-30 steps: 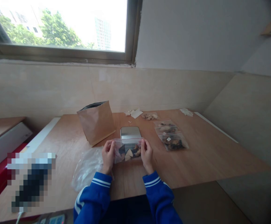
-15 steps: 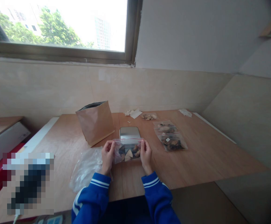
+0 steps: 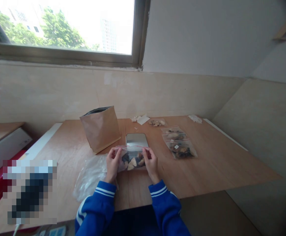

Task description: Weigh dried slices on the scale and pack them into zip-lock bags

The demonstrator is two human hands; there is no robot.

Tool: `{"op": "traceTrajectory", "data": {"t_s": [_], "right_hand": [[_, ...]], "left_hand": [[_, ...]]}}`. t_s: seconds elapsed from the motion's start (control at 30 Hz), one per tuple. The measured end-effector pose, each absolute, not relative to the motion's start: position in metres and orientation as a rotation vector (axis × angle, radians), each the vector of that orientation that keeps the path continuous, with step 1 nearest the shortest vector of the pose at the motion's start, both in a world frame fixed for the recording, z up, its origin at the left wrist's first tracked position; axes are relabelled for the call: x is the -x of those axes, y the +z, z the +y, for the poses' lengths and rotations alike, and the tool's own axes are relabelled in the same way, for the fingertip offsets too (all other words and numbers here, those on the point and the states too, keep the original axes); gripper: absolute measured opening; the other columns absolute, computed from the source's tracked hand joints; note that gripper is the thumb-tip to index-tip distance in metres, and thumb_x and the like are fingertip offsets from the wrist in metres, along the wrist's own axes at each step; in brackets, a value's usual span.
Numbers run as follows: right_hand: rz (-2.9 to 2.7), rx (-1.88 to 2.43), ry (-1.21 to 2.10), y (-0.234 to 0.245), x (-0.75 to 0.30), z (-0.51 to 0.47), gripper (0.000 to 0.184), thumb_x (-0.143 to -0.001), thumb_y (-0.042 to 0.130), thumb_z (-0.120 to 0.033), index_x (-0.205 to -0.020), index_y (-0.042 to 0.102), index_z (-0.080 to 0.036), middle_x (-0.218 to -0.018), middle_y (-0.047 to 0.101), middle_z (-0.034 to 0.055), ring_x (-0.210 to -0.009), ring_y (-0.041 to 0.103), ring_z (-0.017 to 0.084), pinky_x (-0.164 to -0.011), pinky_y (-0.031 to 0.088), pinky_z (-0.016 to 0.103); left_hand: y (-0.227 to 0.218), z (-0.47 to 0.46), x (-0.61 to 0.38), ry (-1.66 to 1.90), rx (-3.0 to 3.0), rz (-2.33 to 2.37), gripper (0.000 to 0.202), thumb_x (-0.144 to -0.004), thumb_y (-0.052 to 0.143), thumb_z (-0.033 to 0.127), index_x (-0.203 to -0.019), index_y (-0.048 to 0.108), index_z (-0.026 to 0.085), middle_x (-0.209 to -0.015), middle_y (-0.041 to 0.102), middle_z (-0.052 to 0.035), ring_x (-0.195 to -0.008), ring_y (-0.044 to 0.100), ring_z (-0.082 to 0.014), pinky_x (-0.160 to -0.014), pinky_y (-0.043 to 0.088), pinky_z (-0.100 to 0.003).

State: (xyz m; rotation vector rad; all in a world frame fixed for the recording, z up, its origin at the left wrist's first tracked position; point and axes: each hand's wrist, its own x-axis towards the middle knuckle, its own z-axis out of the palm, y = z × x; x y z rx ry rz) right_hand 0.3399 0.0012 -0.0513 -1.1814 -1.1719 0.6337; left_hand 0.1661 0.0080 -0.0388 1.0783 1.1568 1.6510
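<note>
Left hand [image 3: 112, 165] and right hand [image 3: 152, 165] grip the upper edge of a clear zip bag of dried pieces [image 3: 132, 161] over the wooden bench [image 3: 207, 157], partly screening a flat metal-topped device [image 3: 136, 139]. Nearby: kraft paper pouch [image 3: 100, 130], crumpled plastic film [image 3: 91, 177], two filled zip bags [image 3: 179, 143].

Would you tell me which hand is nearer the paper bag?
Left. The left hand is in front of the paper bag; the right hand is farther away, beyond the zip bag.

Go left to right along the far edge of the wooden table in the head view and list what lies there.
Brown kraft paper bag → white paper scraps → small heap of pale dried pieces → crumpled white tissue
</note>
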Motion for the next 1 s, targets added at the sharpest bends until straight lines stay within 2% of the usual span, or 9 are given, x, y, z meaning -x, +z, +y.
{"op": "traceTrajectory", "data": {"t_s": [0.17, 0.33, 0.47, 0.6, 0.77, 1.0], "right_hand": [[-1.160, 1.202, 0.583, -0.052, -0.342, 0.001, 0.033, -0.088, 0.057, -0.049, -0.094, 0.070, -0.019, -0.088, 0.072, 0.0061, -0.078, 0.069, 0.019, -0.069, 0.055, 0.029], [-1.137, 1.206, 0.568, -0.052, -0.343, 0.001, 0.032, -0.088, 0.058, -0.048, -0.093, 0.071, -0.019, -0.089, 0.073, 0.0065, -0.076, 0.068, 0.019, -0.068, 0.053, 0.028], [-1.146, 1.200, 0.560, -0.051, -0.343, 0.001, 0.033, -0.088, 0.058, -0.048, -0.093, 0.072, -0.019, -0.090, 0.073, 0.0070, -0.077, 0.067, 0.019, -0.068, 0.053, 0.028], [-1.156, 1.204, 0.550, -0.050, -0.343, 0.001, 0.031, -0.088, 0.059, -0.046, -0.092, 0.072, -0.019, -0.089, 0.073, 0.0067, -0.077, 0.067, 0.019, -0.068, 0.052, 0.028], [-1.166, 1.214, 0.521, -0.050, -0.344, 0.001, 0.030, -0.088, 0.060, -0.046, -0.089, 0.072, -0.019, -0.084, 0.073, 0.0051, -0.072, 0.066, 0.018, -0.064, 0.051, 0.027], [-1.134, 1.209, 0.549, -0.057, -0.344, 0.004, 0.033, -0.088, 0.059, -0.048, -0.093, 0.073, -0.018, -0.087, 0.074, 0.0062, -0.075, 0.069, 0.018, -0.068, 0.054, 0.027]], "left_hand": [[-0.041, 0.009, -0.165, 1.668, -1.059, 1.131, 0.030, -0.076, 0.072, 0.046, -0.079, 0.067, 0.016, -0.077, 0.069, -0.0024, -0.070, 0.062, -0.0148, -0.065, 0.048, -0.025], [-0.045, 0.009, -0.164, 1.651, -1.032, 1.110, 0.028, -0.077, 0.071, 0.045, -0.081, 0.069, 0.017, -0.072, 0.067, -0.0004, -0.061, 0.058, -0.0121, -0.056, 0.043, -0.022], [-0.046, 0.010, -0.163, 1.673, -1.059, 1.128, 0.029, -0.076, 0.071, 0.046, -0.080, 0.069, 0.017, -0.078, 0.070, -0.0025, -0.068, 0.062, -0.0141, -0.061, 0.046, -0.023], [-0.042, 0.009, -0.163, 1.644, -1.033, 1.154, 0.032, -0.074, 0.071, 0.048, -0.079, 0.070, 0.016, -0.078, 0.071, -0.0035, -0.062, 0.060, -0.0139, -0.057, 0.046, -0.024], [-0.035, 0.007, -0.165, 1.671, -1.051, 1.171, 0.030, -0.073, 0.073, 0.045, -0.074, 0.068, 0.016, -0.077, 0.071, -0.0044, -0.072, 0.063, -0.0165, -0.067, 0.049, -0.025], [-0.039, 0.008, -0.165, 1.630, -1.071, 1.182, 0.033, -0.075, 0.071, 0.049, -0.076, 0.068, 0.017, -0.072, 0.069, -0.0024, -0.069, 0.063, -0.0161, -0.063, 0.048, -0.025]]}}
